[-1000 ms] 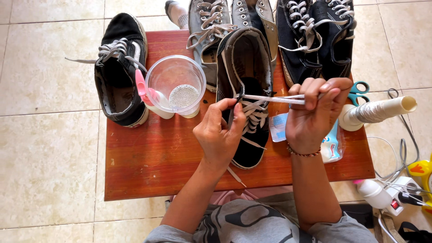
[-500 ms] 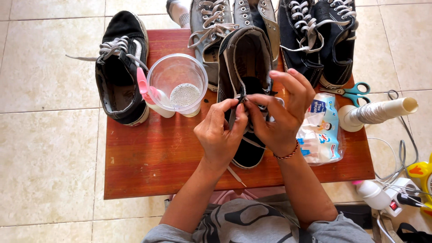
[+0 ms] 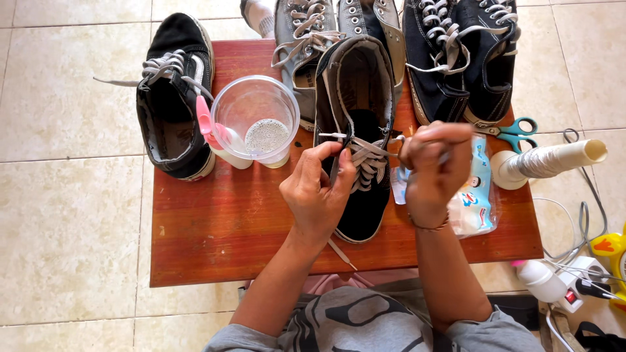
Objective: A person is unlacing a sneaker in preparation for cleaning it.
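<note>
Red-brown wooden table (image 3: 215, 241) on tiled floor: black high-top sneaker (image 3: 357, 124) at centre, lower eyelets laced, upper ones still open; left hand (image 3: 317, 192) pinches white lace (image 3: 365, 160) at tongue, right hand (image 3: 433, 166) closed on lace end.

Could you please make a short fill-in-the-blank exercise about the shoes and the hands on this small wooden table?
1. Both hands, the left hand and the right hand, work on the white ____ of the black high-top sneaker.
2. The clear plastic cup stands to the ____ of that sneaker in the picture.
3. The scissors have ____ handles.

Missing words: shoelace; left; teal
</note>
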